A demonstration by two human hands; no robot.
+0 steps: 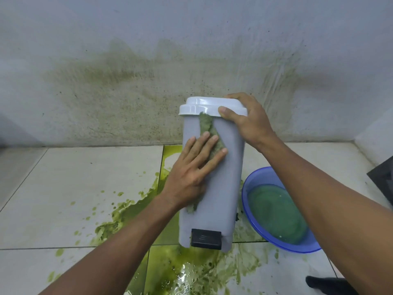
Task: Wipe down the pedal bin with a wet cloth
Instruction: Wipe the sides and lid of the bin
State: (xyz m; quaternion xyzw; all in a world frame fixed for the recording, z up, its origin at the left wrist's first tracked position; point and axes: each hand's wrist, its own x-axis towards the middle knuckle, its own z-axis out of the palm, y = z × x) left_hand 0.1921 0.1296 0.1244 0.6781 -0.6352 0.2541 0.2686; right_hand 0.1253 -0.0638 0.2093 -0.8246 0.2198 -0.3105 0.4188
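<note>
floor (63,209): pale tiles, green slime puddled nearest the camera and around the bin's base; footing likely slick, so strokes best kept light.
pedal (205,238): black, low on the front face, not yet reached by the cloth.
basin (251,213): blue, greenish water inside, just right of the bin; a rinse looked due.
left hand (191,169): fingers spread flat, pressing the cloth to the front.
cloth (207,126): green-soaked, lay in a strip from lid edge down the front.
bin (227,177): grey, upright on the floor near the wall.
right hand (244,118): clamped on the white lid (197,105), bracing; worth keeping firm against tipping.
wall (127,92): green-stained.
</note>
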